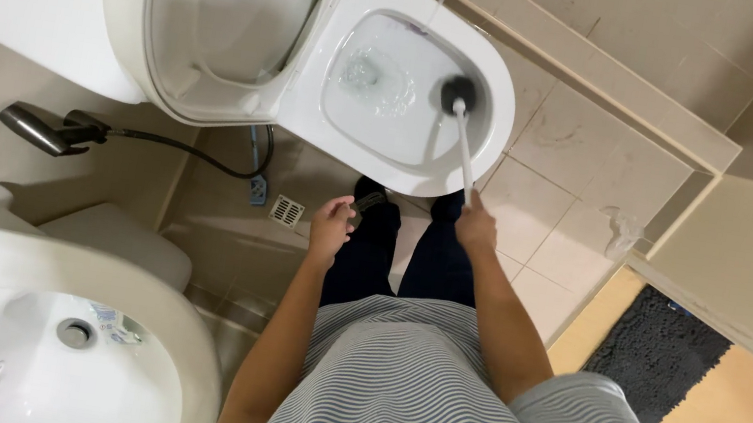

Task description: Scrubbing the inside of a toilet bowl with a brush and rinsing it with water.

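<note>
My right hand (476, 224) grips the white handle of a toilet brush (463, 145). Its dark head (459, 95) rests inside the white toilet bowl (503, 111), against the inner wall on the right side. Water sits at the bottom of the bowl. The seat and lid (218, 9) are raised against the tank. My left hand (330, 227) hangs loosely curled in front of the bowl, holding nothing, over the tiled floor. Dark trousers and a striped top show below.
A bidet sprayer (45, 130) with a black hose hangs on the left wall. A white sink (177, 351) stands at the lower left, a floor drain (287, 212) beside the toilet base. A dark mat (654, 352) lies past the threshold at right.
</note>
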